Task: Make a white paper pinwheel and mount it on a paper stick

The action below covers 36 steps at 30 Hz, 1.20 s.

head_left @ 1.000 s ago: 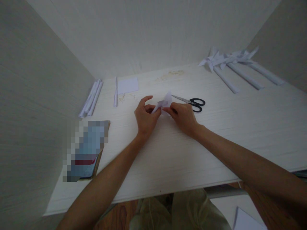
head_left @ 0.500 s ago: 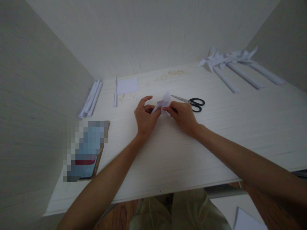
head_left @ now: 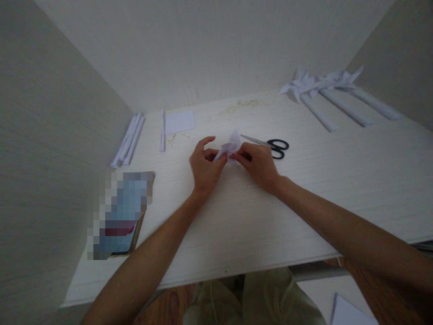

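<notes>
Head view: hardly anything has changed in the last second; the left hand (head_left: 207, 166) and the right hand (head_left: 260, 163) have stayed at the same spot, so this seems to be slow, careful finger work on one small place. The folded paper (head_left: 234, 139) is held up between them, just left of the scissors (head_left: 270, 143). The left hand pinches one end of it with thumb and fingers closed, while one finger sticks out, bent. The right hand has its thumb and a fingertip pressed together on the paper near its middle, though it is too blurry to tell if a tiny thing is tucked there too. This paper looks thin and white, with flaps like petals. The scissors have shiny metal blades and round black handles, and lie on the white table (head_left: 216, 234), which has fine lines like wood. Farther left of the scissors are a flat paper square (head_left: 180, 122), a skinny paper roll (head_left: 163, 132) and a bunch of paper tubes (head_left: 130, 141). Behind the scissors and to the right, pointy paper flaps (head_left: 316, 84) sit by long, round paper sticks (head_left: 345, 108)
</notes>
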Each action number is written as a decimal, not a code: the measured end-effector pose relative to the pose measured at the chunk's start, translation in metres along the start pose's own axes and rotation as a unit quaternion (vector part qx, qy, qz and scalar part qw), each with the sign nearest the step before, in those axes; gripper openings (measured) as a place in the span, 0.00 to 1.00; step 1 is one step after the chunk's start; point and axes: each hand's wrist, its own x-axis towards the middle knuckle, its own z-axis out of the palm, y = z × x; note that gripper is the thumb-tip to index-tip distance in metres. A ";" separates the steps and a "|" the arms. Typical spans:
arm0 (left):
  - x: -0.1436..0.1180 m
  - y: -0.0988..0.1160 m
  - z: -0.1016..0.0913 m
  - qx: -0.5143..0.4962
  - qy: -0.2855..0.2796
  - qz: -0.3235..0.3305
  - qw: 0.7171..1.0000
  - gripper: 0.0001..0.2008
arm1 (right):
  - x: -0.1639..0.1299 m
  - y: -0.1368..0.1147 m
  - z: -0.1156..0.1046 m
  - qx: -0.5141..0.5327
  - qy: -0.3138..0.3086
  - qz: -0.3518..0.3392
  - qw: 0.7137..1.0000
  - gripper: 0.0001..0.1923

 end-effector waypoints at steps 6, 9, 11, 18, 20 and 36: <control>0.001 0.001 -0.002 0.014 0.019 -0.001 1.000 0.18 | -0.001 -0.001 -0.001 0.054 -0.020 -0.031 0.998 0.09; 0.002 0.001 -0.002 0.020 0.033 -0.002 0.999 0.17 | -0.001 -0.003 -0.001 0.075 -0.030 -0.033 0.996 0.06; 0.002 0.000 -0.002 0.018 0.035 -0.003 0.999 0.18 | -0.001 -0.003 -0.001 0.079 -0.033 -0.029 0.996 0.06; 0.001 -0.001 -0.001 0.013 0.024 0.005 1.000 0.18 | -0.001 -0.004 -0.001 0.000 -0.015 0.007 1.000 0.15; 0.001 -0.001 -0.001 0.014 0.021 0.004 1.000 0.18 | 0.000 -0.004 -0.001 -0.014 -0.006 0.009 1.000 0.17; 0.000 -0.001 -0.001 0.017 0.010 0.009 1.000 0.19 | 0.000 -0.005 -0.002 -0.035 -0.024 0.013 0.999 0.19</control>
